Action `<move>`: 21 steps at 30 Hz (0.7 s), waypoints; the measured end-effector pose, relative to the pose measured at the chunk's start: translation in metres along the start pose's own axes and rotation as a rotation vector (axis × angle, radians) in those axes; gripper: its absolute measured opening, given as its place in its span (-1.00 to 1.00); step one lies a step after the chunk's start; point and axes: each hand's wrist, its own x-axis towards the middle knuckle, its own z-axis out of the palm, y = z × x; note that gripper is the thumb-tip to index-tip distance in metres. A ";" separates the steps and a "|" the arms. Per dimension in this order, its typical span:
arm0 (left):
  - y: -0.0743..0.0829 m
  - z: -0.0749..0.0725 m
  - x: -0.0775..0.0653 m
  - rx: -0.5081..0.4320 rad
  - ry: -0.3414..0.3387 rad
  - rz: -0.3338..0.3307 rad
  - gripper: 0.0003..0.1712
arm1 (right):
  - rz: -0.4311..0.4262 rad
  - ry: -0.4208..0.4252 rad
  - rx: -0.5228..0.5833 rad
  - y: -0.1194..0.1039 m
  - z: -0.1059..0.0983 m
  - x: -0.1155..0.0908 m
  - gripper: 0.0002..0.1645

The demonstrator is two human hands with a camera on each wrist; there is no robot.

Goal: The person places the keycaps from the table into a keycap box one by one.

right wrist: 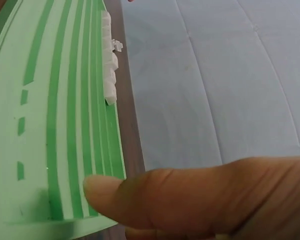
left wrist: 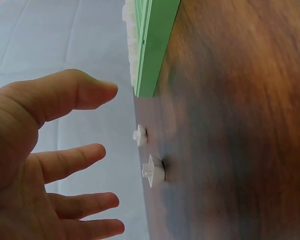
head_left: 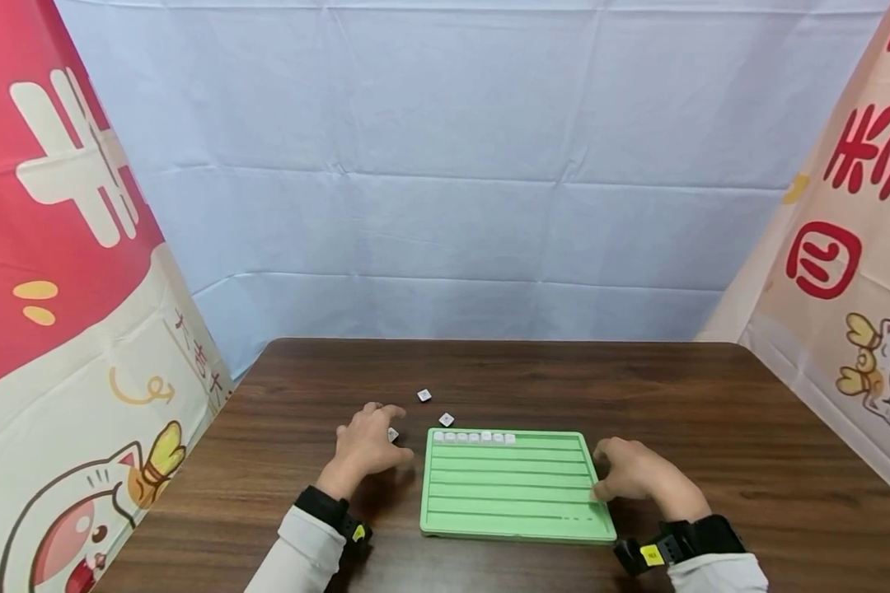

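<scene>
A green keycap tray (head_left: 515,494) with ridged rows lies on the table. Several white keycaps (head_left: 475,437) sit side by side in its top row, starting from the left corner. At the tray's right edge, my right hand (head_left: 641,473) holds the rim, its thumb (right wrist: 135,197) over the top surface. My left hand (head_left: 367,445) hovers left of the tray with fingers spread and nothing between them. Close by its fingertips lies a loose keycap (head_left: 393,434), partly hidden by the hand. Two more loose ones, a nearer keycap (head_left: 447,420) and a farther keycap (head_left: 424,395), lie beyond the tray's upper left corner.
The dark wooden table (head_left: 564,379) reaches back to a pale blue cloth (head_left: 452,206). Printed cloths hang at both sides, a red and white cloth (head_left: 59,288) on the left and a cream cloth (head_left: 845,329) on the right.
</scene>
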 end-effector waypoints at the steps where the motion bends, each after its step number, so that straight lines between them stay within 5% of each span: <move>1: -0.001 0.000 0.001 0.003 -0.001 -0.002 -0.33 | 0.008 0.002 0.013 -0.001 0.000 0.000 -0.34; 12: -0.005 0.002 0.007 -0.027 -0.041 0.014 -0.36 | 0.065 -0.031 0.074 -0.005 0.009 -0.004 -0.73; 21: -0.011 0.004 0.013 -0.079 -0.104 0.035 -0.43 | 0.086 -0.020 0.025 -0.010 0.013 -0.003 -0.72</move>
